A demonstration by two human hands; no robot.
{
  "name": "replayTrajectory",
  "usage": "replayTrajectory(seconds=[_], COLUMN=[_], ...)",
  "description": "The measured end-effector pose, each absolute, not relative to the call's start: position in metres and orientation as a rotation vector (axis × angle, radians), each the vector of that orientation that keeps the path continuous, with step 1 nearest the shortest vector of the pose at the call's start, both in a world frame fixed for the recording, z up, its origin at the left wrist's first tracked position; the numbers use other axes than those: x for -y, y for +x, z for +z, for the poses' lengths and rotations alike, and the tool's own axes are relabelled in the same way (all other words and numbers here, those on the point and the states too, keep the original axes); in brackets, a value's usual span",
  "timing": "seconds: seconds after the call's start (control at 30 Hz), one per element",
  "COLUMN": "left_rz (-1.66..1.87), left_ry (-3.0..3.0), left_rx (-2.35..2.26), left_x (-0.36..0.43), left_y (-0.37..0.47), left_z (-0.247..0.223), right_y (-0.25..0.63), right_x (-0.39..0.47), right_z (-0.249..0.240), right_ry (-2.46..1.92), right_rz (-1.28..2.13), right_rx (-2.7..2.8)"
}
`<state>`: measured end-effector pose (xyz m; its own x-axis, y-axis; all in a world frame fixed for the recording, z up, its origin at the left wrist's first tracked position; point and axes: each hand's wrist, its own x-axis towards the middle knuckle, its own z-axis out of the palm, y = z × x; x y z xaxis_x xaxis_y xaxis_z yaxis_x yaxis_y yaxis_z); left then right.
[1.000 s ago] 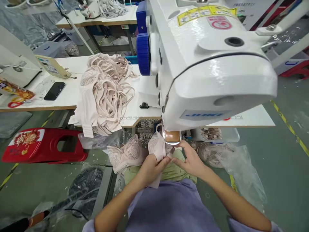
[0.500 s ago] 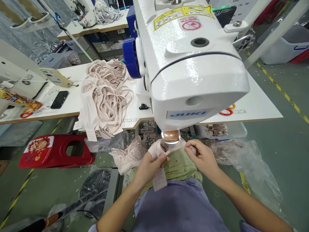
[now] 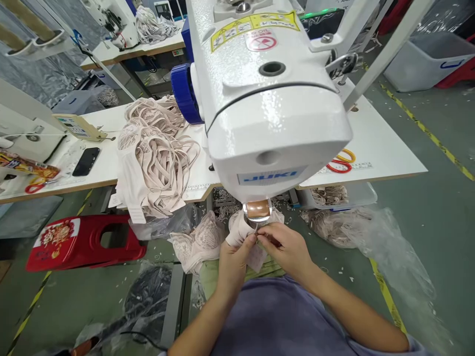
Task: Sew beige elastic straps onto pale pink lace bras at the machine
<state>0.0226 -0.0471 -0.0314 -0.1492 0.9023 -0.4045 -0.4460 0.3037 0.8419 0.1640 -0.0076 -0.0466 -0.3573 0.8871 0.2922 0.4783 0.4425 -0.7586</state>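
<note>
A white sewing machine (image 3: 274, 133) stands right in front of me, with a metal and brown part (image 3: 258, 209) at its lower end. Just below that part, my left hand (image 3: 234, 264) pinches a pale pink lace bra (image 3: 238, 228). Close beside it, my right hand (image 3: 285, 247) has its fingers pressed together on the same bra, near its strap. The fingertips of both hands almost meet, and they hide the exact spot being gripped. A pale tag (image 3: 257, 258) hangs below the fingers. The bra's lace cup (image 3: 208, 235) spreads out to the left over green cloth (image 3: 210, 277) on my lap.
On the white table (image 3: 386, 143) to the left lies a heap of pink bras (image 3: 159, 158) and a phone (image 3: 86, 161). Red-handled scissors (image 3: 339, 166) rest right of the machine. A red stool (image 3: 87, 242) and a plastic bag (image 3: 386, 247) are on the floor.
My right hand has moved left and in towards my left hand, so the fingertips now nearly touch. The stretch of strap between them has closed up. The view has shifted slightly.
</note>
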Motion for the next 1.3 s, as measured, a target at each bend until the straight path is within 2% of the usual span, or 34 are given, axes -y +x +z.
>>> replayTrajectory(seconds=[0.37, 0.67, 0.87, 1.17, 1.3], left_rz=[1.169, 0.962, 0.997, 0.988, 0.95], left_ry=[0.852, 0.965, 0.908, 1.076, 1.214], left_rx=[-1.357, -1.371, -1.3, -1.37, -1.436], left_x=[0.05, 0.051, 0.046, 0.047, 0.047], left_y=[0.02, 0.009, 0.011, 0.013, 0.009], left_z=[-0.028, -0.029, -0.026, -0.031, -0.034], right_y=[0.166, 0.18, 0.181, 0.183, 0.185], right_x=[0.002, -0.012, -0.012, -0.006, -0.009], right_z=[-0.047, -0.035, -0.03, -0.035, -0.03], right_ry=[-1.106, -0.913, -0.955, -1.074, -1.163], right_rz=[0.814, 0.982, 1.204, 1.175, 1.31], right_rx=[1.979, 2.24, 2.141, 2.124, 2.061])
